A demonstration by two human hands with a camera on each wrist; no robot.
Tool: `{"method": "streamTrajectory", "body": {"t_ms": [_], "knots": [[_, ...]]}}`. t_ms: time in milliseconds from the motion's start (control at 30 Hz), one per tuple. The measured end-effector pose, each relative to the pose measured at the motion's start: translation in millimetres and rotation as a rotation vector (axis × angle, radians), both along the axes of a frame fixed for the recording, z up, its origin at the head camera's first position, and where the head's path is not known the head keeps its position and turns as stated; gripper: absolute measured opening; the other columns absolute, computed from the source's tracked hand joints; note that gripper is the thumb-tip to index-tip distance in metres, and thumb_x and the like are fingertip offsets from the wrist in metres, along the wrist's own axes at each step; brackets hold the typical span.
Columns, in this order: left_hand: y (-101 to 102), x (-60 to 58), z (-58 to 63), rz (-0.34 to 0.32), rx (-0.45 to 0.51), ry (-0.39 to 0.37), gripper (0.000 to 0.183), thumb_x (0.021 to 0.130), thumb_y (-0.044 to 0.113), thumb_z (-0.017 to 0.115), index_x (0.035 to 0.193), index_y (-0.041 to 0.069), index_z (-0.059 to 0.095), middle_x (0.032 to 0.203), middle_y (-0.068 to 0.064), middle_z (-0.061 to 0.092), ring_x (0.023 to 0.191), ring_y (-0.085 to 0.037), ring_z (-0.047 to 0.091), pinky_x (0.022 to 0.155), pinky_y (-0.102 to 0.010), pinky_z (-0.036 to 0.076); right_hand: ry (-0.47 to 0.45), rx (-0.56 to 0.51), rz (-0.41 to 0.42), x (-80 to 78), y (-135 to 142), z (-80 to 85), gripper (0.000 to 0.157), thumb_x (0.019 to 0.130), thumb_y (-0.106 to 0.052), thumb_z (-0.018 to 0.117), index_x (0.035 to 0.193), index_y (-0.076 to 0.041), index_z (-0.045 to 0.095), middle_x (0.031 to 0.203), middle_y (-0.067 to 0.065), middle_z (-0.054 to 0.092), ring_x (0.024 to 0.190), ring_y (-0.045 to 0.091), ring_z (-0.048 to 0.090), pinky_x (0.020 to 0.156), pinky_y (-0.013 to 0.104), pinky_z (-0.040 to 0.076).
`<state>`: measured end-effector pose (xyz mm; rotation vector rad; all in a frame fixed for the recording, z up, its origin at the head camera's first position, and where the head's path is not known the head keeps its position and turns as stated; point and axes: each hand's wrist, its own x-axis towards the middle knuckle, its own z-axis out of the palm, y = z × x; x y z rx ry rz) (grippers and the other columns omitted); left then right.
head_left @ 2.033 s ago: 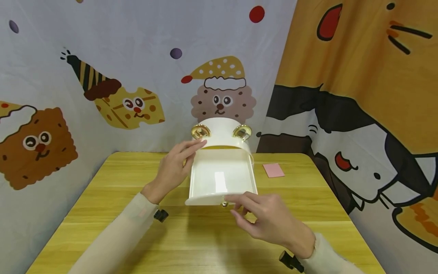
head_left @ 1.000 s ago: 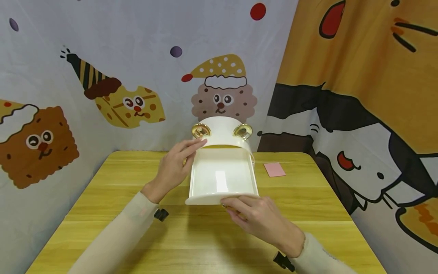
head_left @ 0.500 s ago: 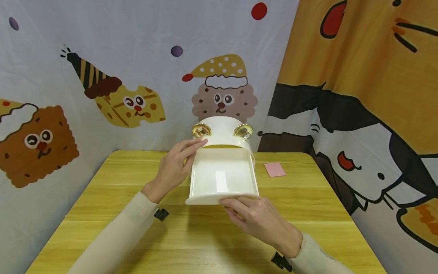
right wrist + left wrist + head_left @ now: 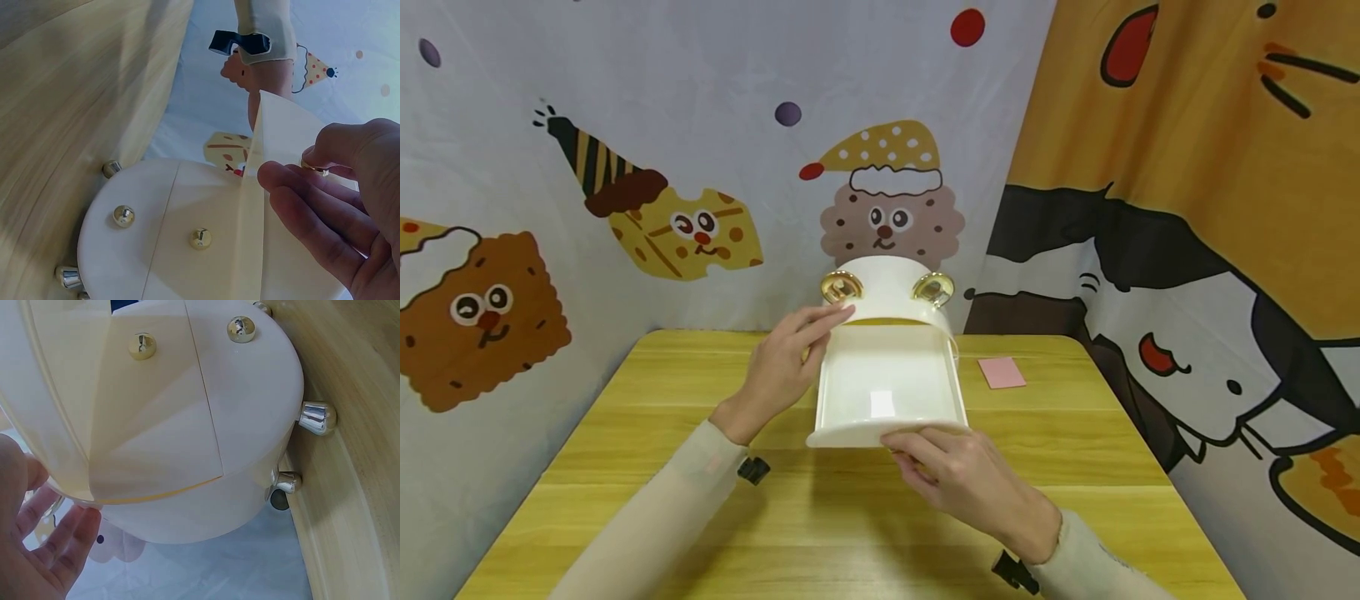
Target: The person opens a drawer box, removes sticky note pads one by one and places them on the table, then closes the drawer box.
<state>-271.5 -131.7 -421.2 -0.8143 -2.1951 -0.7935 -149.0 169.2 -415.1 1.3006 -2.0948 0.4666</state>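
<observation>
A white, round-sided drawer box with two gold rings on top stands on the table. Its top drawer is pulled out, and nothing lies in it. My left hand rests its fingertips on the box's upper left edge, fingers fairly straight. At the drawer's front panel, my right hand pinches a small gold knob between thumb and fingers; the hand hides that knob in the head view. Below, the lower drawer fronts carry gold knobs of their own, such as this knob.
A pink square of paper lies on the wooden table right of the box. Short gold feet carry the box. Behind the table hangs a cartoon-printed cloth. Each wrist wears a black camera mount.
My right hand has moved slightly left, and its fingers have come together round the knob. The left hand, the box and the pulled-out drawer have stayed put.
</observation>
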Motion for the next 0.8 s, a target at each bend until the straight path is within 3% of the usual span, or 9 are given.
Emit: {"method": "streamTrajectory", "body": {"t_ms": [300, 800], "knots": [[-1.0, 1.9, 2.7, -0.012, 0.011, 0.005, 0.048, 0.114, 0.002, 0.071, 0.158, 0.02, 0.075, 0.157, -0.007, 0.076, 0.083, -0.018, 0.06, 0.052, -0.022, 0.036, 0.009, -0.014, 0.003, -5.8, -1.6, 4.2, 0.039, 0.088, -0.001, 0.096, 0.124, -0.009, 0.085, 0.102, -0.003, 0.086, 0.087, 0.007, 0.082, 0.073, 0.018, 0.065], [-2.6, 2.9, 6.4, -0.009, 0.003, -0.058, 0.047, 0.117, 0.006, 0.069, 0.16, 0.024, 0.074, 0.16, -0.004, 0.075, 0.088, -0.019, 0.063, 0.054, -0.026, 0.041, -0.016, -0.054, -0.017, -20.9, -3.8, 10.6, 0.039, 0.089, 0.001, 0.096, 0.126, -0.008, 0.085, 0.107, 0.0, 0.087, 0.088, 0.007, 0.079, 0.077, 0.016, 0.065]]}}
